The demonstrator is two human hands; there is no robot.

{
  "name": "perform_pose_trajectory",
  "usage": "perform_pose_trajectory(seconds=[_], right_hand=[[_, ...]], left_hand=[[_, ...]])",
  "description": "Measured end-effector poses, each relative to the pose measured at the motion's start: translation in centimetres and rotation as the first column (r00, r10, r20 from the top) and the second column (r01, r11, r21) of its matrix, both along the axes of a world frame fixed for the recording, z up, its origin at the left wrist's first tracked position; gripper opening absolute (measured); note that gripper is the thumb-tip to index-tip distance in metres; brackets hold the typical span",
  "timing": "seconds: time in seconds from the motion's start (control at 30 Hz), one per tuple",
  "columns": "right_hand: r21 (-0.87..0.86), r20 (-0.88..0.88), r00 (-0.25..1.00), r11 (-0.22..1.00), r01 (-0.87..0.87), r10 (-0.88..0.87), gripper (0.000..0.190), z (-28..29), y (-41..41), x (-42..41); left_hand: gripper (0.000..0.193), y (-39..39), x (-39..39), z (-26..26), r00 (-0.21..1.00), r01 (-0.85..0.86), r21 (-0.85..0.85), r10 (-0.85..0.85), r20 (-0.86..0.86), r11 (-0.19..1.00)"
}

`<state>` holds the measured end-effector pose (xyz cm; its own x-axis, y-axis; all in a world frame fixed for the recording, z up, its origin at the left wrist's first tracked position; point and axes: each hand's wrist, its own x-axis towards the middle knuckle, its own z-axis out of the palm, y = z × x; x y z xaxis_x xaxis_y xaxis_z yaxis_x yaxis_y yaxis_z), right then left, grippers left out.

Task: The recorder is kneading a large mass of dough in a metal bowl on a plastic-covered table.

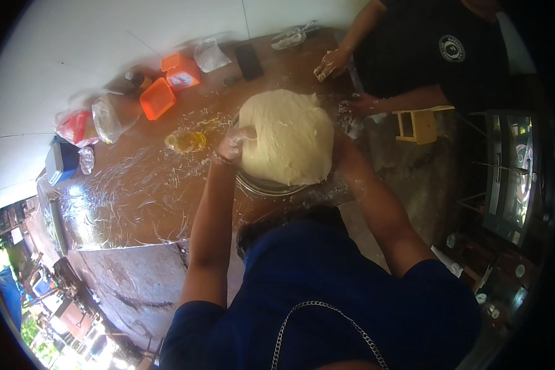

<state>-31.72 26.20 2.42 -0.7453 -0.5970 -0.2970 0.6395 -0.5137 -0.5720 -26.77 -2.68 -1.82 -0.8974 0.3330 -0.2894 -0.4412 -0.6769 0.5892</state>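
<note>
A big pale mass of dough (286, 138) fills the middle of the view, above or in a round metal bowl (270, 188) whose near rim shows beneath it. My left hand (236, 141), dusted with flour or dough, presses against the dough's left side, its thumb lying over the surface. My right hand (344, 148) is at the right side of the dough, dark and partly hidden behind it; its fingers cannot be made out. To the left of my left hand a clear bottle or jar with yellow contents (185, 141) lies on the brown table (143, 185), among dough scraps.
Along the wall stand an orange kitchen scale (180, 71), an orange tray (157, 98), plastic bags (111, 118) and a blue box (61, 162). A dark flat object (249, 62) and a scoop (289, 38) lie farther back. A co-worker's dough-covered hand (331, 64) is at upper right, near a wooden stool (416, 126).
</note>
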Motion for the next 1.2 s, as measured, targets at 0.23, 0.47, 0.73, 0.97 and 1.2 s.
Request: perform_pose_trajectory(seconds=[0.23, 0.47, 0.73, 0.97, 1.2], right_hand=[[-0.081, -0.322, 0.865, 0.900, -0.429, 0.384, 0.049, 15.0, -0.1, -3.8], [0.544, -0.802, 0.021, 0.716, 0.438, 0.597, 0.057, 6.3, -3.4, 0.3], [0.988, -0.009, -0.058, 0.018, 0.151, 0.998, 0.043, -1.6, -3.1, -0.4], [0.955, -0.285, 0.136, 0.270, 0.120, 0.949, 0.044, 11.0, -3.2, -1.3], [0.415, -0.493, 0.025, 0.210, 0.885, 0.870, 0.056, -11.3, -4.2, 3.0]], left_hand=[[0.075, 2.3, 1.1, 20.5, 0.861, -0.213, -0.310, 0.029, -0.508, 0.927], [0.048, 3.7, 4.3, 10.0, 0.545, -0.756, -0.640, -0.675, -0.498, -0.137], [0.046, 4.6, 6.9, -0.5, 0.594, 0.068, -0.946, -0.750, 0.293, -0.316], [0.062, 4.5, 5.2, 13.0, 0.868, -0.139, -0.970, -0.496, -0.024, -0.197], [0.099, 9.1, 5.9, -7.2, 0.896, -0.156, -0.869, -0.437, 0.075, -0.470]])
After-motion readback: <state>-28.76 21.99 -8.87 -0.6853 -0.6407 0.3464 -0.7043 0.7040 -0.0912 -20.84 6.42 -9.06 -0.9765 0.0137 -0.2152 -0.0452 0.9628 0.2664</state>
